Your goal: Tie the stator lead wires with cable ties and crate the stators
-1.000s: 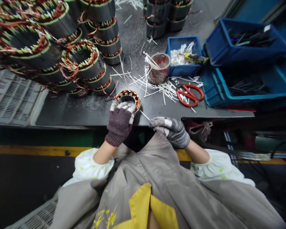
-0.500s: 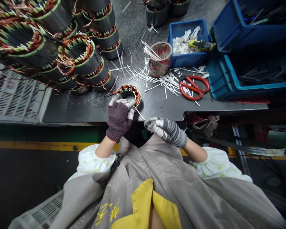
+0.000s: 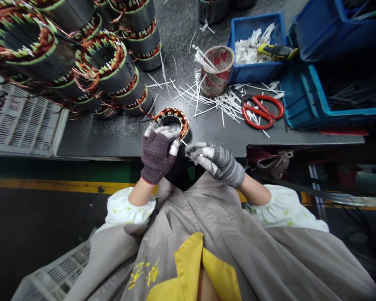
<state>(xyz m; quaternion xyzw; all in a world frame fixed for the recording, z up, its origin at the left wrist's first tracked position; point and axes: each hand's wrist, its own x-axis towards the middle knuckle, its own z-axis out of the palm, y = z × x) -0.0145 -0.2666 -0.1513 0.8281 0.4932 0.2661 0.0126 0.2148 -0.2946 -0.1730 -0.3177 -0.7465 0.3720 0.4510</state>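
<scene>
A small stator point(image 3: 173, 118) with copper windings stands on the dark bench point(image 3: 113, 138) near its front edge. My left hand point(image 3: 158, 149), in a dark knit glove, is wrapped over the stator's near rim. My right hand point(image 3: 215, 161), in a grey striped glove, pinches a thin white strip point(image 3: 184, 143) whose tip points at the stator's near right side. The strip's far end meets my left fingertips.
Stacked large stators point(image 3: 65, 54) fill the back left. A paper cup point(image 3: 217, 69) of white strips, loose strips point(image 3: 213, 100), red scissors point(image 3: 261, 110) and blue bins point(image 3: 257, 46) lie right. A grey crate point(image 3: 15, 121) sits left of the bench.
My right hand has moved left and up from the bench edge towards the stator, carrying the white strip. My left hand has stayed on the stator.
</scene>
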